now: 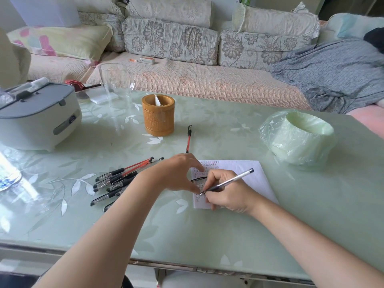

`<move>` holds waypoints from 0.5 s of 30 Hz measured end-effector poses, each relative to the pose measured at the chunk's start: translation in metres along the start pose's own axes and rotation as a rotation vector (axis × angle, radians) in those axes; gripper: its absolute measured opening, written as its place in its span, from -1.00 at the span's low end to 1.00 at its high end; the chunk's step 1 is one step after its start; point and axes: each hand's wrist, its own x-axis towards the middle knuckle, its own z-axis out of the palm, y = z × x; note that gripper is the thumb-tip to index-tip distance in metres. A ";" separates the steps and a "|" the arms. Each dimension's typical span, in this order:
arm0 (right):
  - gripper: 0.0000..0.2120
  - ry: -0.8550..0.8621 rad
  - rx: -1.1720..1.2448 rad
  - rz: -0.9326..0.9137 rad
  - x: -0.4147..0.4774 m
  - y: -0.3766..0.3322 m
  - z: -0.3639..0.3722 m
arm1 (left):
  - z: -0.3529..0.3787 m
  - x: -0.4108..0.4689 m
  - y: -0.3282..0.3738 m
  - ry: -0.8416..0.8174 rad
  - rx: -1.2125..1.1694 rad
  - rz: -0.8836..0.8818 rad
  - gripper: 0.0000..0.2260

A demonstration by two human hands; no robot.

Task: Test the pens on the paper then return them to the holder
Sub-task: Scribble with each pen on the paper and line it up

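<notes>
Both hands close together, forearms reaching far.
Left hand [176,173] palm-down, thumb and forefinger spread; right hand [225,194] pinches a pen [232,179].

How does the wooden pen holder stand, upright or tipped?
Upright: the pen holder rests on its base on the table, open mouth facing up.

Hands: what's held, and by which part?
Right hand grips a silver pen by its dark grip near the tip; left hand only presses on the paper.

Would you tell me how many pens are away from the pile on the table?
2: a red pen lies alone just right of the holder, and the right hand grips a second pen on the paper. The holder's inside is partly hidden.
</notes>
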 end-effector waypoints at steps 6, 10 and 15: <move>-0.82 0.050 -0.104 -0.061 -0.001 0.007 0.004 | 0.000 0.000 0.000 -0.004 0.011 0.010 -0.43; -0.85 0.053 -0.162 -0.091 -0.002 0.008 0.005 | 0.001 0.001 0.001 -0.010 0.015 -0.001 -0.39; -0.82 0.064 -0.192 -0.087 -0.003 0.008 0.006 | 0.001 0.000 0.003 -0.003 0.018 0.003 -0.39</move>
